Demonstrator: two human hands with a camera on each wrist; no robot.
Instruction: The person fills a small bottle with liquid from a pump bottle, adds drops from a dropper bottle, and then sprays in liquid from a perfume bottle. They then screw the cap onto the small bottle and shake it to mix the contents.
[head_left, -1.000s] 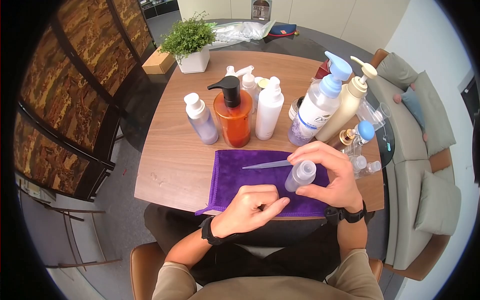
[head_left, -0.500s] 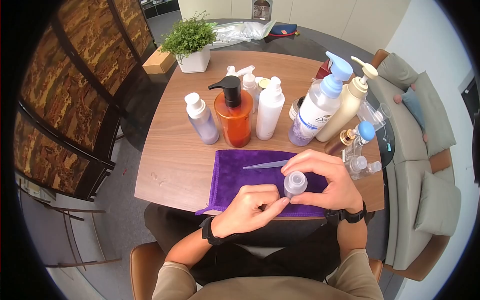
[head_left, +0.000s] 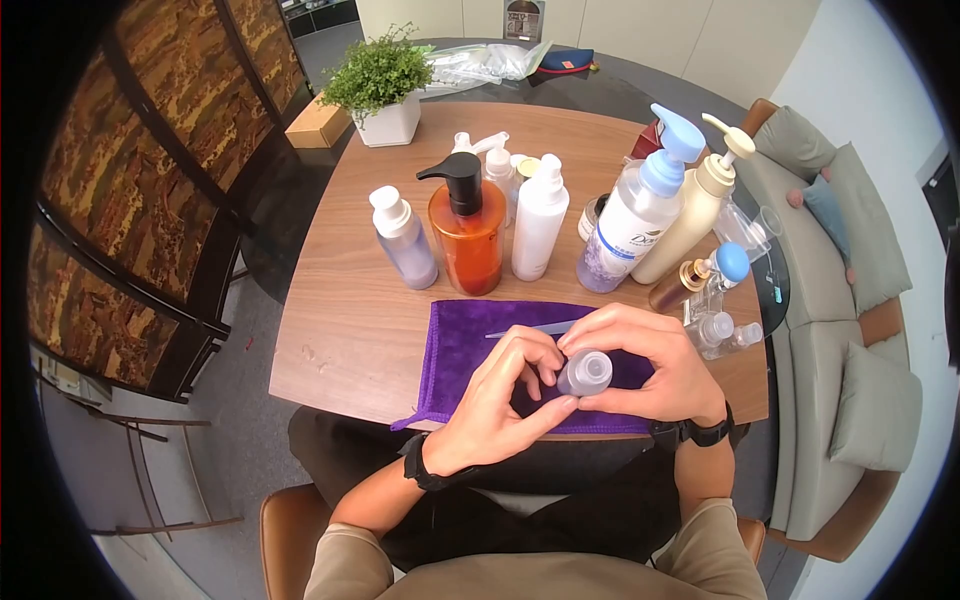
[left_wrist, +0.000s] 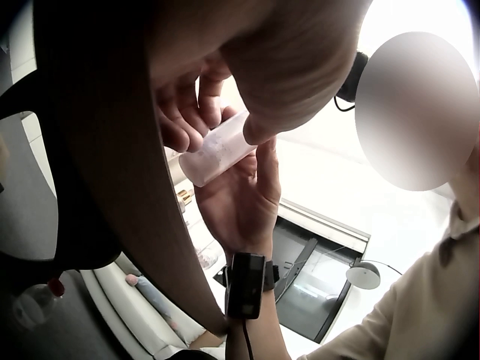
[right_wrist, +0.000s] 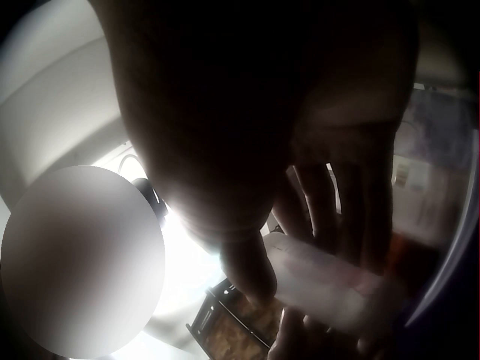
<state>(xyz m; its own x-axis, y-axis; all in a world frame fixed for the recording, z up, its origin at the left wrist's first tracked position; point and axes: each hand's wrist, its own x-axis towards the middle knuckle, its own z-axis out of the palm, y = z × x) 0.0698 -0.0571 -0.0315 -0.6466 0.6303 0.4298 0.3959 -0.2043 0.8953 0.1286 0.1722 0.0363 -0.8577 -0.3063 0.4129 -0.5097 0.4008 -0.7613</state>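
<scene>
A small frosted plastic bottle (head_left: 588,373) is held over the purple cloth (head_left: 465,350), its narrow neck tilted up toward the head camera. My right hand (head_left: 655,365) grips it from the right, thumb in front and fingers behind. From the left, my left hand (head_left: 505,395) curls round it, with its thumb against the lower side. The left wrist view shows the bottle (left_wrist: 217,150) lying slanted between both hands' fingers; the right wrist view shows the bottle (right_wrist: 326,281) dimly. A slim, pointed, bluish translucent stick (head_left: 530,329) lies on the cloth, partly hidden behind the fingers.
Behind the cloth stand an amber pump bottle (head_left: 467,240), a white bottle (head_left: 540,230), a lavender bottle (head_left: 408,248) and a blue-topped pump bottle (head_left: 625,225). Several small bottles (head_left: 712,330) stand by the right edge. A potted plant (head_left: 385,120) is at the far left.
The bottle has moved left and down toward my left hand and tilted more upright to the camera. My left fingers have unfolded from a loose fist and come round the bottle.
</scene>
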